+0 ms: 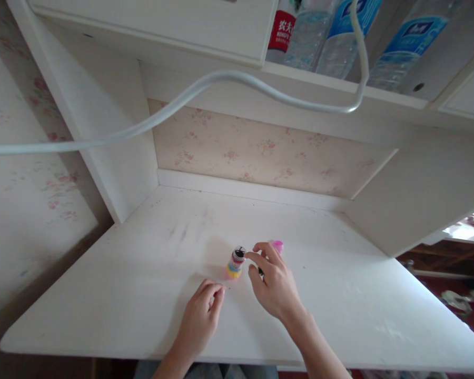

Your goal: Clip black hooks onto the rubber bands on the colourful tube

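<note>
A small jar (235, 263) filled with bands of bright colours stands open on the white desk (142, 295). My right hand (272, 281) hovers just right of it, thumb and forefinger pinched at the jar's mouth on something dark and thin that I cannot make out. A pink lid (277, 245) lies behind that hand. My left hand (201, 318) rests on the desk in front of the jar, fingers curled under, with nothing visible in it.
A white cable (221, 79) loops across the view above the desk. Water bottles (332, 37) lie on the shelf overhead. Cabinet walls close in the desk on left and right; floral wallpaper covers the back.
</note>
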The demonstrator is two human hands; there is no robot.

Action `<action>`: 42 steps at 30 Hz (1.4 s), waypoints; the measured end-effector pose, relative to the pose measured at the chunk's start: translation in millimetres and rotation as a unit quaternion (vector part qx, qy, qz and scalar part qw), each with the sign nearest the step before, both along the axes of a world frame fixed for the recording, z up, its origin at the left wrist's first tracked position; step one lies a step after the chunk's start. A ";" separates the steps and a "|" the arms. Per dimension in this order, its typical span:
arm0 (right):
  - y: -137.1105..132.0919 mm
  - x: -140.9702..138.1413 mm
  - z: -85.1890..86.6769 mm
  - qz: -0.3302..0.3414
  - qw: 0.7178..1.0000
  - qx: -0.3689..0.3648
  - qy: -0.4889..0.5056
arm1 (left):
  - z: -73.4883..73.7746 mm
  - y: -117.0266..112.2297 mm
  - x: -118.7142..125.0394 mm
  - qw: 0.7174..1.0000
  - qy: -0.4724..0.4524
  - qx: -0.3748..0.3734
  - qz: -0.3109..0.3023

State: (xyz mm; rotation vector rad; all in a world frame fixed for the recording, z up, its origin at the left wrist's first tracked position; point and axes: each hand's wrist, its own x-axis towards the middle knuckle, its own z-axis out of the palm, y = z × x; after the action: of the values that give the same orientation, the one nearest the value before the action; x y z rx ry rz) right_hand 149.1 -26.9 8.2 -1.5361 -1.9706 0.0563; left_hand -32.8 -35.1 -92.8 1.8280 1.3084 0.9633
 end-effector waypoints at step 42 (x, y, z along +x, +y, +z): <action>-3.7 1.0 -15.1 -0.076 0.995 0.044 0.043 | 4.3 -9.2 -3.8 1.000 0.014 0.001 -0.024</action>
State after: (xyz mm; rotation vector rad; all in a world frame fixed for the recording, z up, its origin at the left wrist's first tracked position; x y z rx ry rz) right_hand 150.1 -30.6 -6.9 -1.5949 -1.7609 -0.0275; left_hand -36.5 -44.2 -88.6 1.8715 1.2750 0.9167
